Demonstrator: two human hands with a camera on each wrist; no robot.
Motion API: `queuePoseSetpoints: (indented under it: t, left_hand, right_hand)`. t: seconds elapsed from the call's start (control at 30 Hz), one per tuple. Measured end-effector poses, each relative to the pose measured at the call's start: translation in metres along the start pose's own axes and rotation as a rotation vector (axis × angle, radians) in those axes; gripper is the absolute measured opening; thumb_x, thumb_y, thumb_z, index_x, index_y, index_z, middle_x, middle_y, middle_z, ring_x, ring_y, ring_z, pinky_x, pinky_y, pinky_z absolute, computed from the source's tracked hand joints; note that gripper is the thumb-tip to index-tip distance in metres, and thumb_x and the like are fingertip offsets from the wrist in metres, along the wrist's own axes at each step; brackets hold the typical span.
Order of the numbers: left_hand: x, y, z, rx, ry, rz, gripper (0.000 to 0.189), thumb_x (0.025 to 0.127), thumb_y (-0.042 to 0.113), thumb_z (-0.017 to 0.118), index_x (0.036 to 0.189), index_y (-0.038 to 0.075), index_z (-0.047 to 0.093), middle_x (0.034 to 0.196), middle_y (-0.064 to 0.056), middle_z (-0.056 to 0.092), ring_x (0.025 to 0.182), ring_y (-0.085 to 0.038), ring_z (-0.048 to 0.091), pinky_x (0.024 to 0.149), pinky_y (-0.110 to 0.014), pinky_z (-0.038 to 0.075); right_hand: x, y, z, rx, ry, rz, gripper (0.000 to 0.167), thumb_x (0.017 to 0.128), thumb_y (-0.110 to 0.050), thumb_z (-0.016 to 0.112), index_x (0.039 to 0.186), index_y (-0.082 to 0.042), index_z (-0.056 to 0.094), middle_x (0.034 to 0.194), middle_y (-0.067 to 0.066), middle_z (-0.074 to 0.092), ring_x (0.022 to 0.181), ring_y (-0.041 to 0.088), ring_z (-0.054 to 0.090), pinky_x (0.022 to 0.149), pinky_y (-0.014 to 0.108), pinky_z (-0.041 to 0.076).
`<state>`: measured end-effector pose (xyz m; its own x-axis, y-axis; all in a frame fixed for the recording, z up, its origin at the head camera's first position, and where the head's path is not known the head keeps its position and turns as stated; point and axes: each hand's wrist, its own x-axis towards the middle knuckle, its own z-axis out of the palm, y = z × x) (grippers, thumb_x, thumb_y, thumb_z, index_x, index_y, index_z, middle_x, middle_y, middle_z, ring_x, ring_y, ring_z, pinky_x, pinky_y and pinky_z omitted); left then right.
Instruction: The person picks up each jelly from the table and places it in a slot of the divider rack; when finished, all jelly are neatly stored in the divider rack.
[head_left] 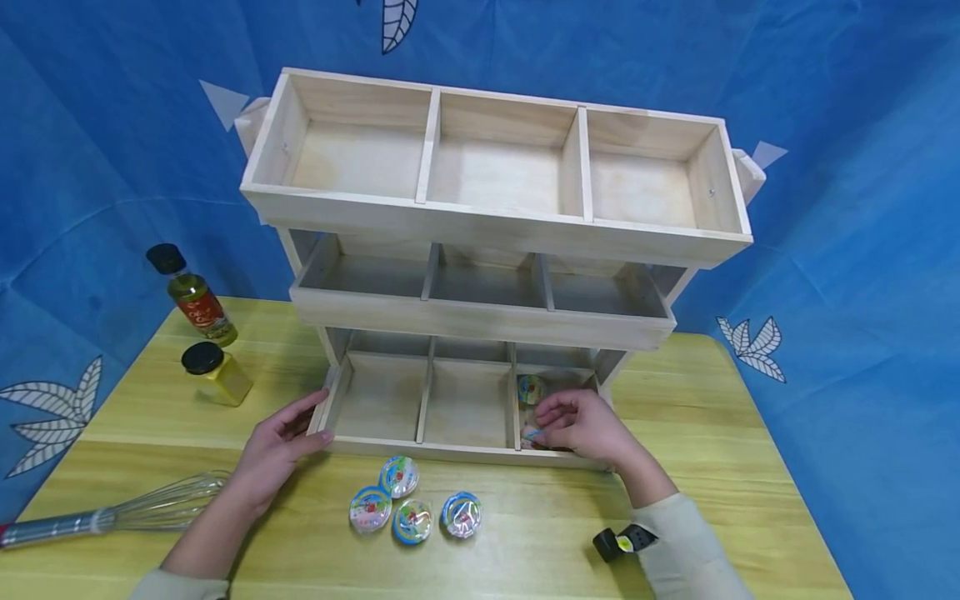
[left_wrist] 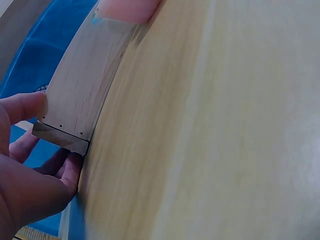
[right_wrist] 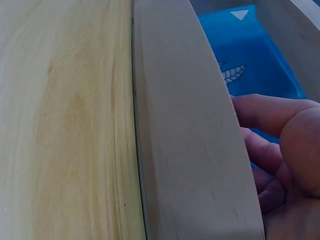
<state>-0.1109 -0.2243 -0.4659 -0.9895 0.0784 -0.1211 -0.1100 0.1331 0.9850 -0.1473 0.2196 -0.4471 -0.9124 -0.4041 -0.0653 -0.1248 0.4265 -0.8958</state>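
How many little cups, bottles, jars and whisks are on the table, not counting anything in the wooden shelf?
Little cups: 4
Bottle: 1
Jar: 1
Whisk: 1
Total: 7

Before me, the wooden tabletop (head_left: 720, 467) carries a three-tiered wooden rack (head_left: 483, 320), a capped bottle (head_left: 199, 302), a black-lidded jar (head_left: 221, 379), a whisk (head_left: 105, 522) and four small sealed cups (head_left: 412, 522).
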Motion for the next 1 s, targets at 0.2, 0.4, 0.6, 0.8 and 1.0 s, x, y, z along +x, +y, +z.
queuePoseSetpoints:
  t: [0.2, 0.4, 0.6, 0.8, 1.0]
  left_hand:
    - [-0.0001, -0.0003, 0.0009, -0.013, -0.01, 0.011, 0.067, 0.093, 0.005, 0.07, 0.151, -0.003, 0.037, 0.153, -0.029, 0.032, 0.137, -0.042, 0.032, 0.09, -0.011, 0.041]
    - [-0.0004, 0.0005, 0.001, -0.01, 0.001, 0.011, 0.067, 0.092, 0.006, 0.071, 0.15, -0.003, 0.039, 0.151, -0.028, 0.034, 0.136, -0.04, 0.033, 0.09, -0.012, 0.041]
    - [-0.0004, -0.0002, 0.0006, 0.0, 0.007, 0.01, 0.067, 0.092, 0.008, 0.072, 0.15, -0.003, 0.04, 0.15, -0.026, 0.036, 0.135, -0.039, 0.035, 0.091, -0.013, 0.042]
    - [-0.0014, -0.0009, 0.0011, -0.002, 0.007, 0.001, 0.067, 0.092, 0.008, 0.072, 0.15, -0.004, 0.039, 0.15, -0.025, 0.036, 0.135, -0.039, 0.034, 0.091, -0.013, 0.042]
    - [-0.0011, -0.0007, 0.0007, 0.001, 0.007, 0.013, 0.066, 0.093, 0.009, 0.071, 0.15, -0.003, 0.04, 0.149, -0.026, 0.037, 0.133, -0.036, 0.038, 0.09, -0.014, 0.043]
  right_hand:
    - [0.0, -0.001, 0.004, -0.162, -0.001, 0.003, 0.009, 0.095, -0.013, 0.069, 0.1, -0.006, 0.072, 0.088, 0.003, 0.067, 0.072, 0.016, 0.063, 0.064, 0.03, 0.053]
    - [0.0008, 0.0006, 0.0044, -0.15, 0.037, 0.024, 0.012, 0.09, -0.007, 0.072, 0.102, -0.004, 0.073, 0.087, 0.004, 0.066, 0.07, 0.016, 0.063, 0.06, 0.029, 0.053]
    - [0.0009, 0.0007, 0.0018, -0.16, -0.005, -0.005, 0.018, 0.09, -0.005, 0.071, 0.108, -0.005, 0.074, 0.096, 0.004, 0.068, 0.085, 0.02, 0.066, 0.072, 0.031, 0.055]
    - [0.0015, 0.0001, 0.0019, -0.199, -0.041, -0.01, 0.022, 0.093, -0.006, 0.068, 0.115, -0.005, 0.073, 0.103, 0.003, 0.069, 0.092, 0.018, 0.064, 0.074, 0.032, 0.053]
    - [-0.004, -0.0072, 0.0028, -0.251, 0.008, -0.006, 0.028, 0.094, -0.013, 0.07, 0.12, -0.002, 0.07, 0.104, 0.006, 0.069, 0.092, 0.019, 0.066, 0.078, 0.035, 0.054]
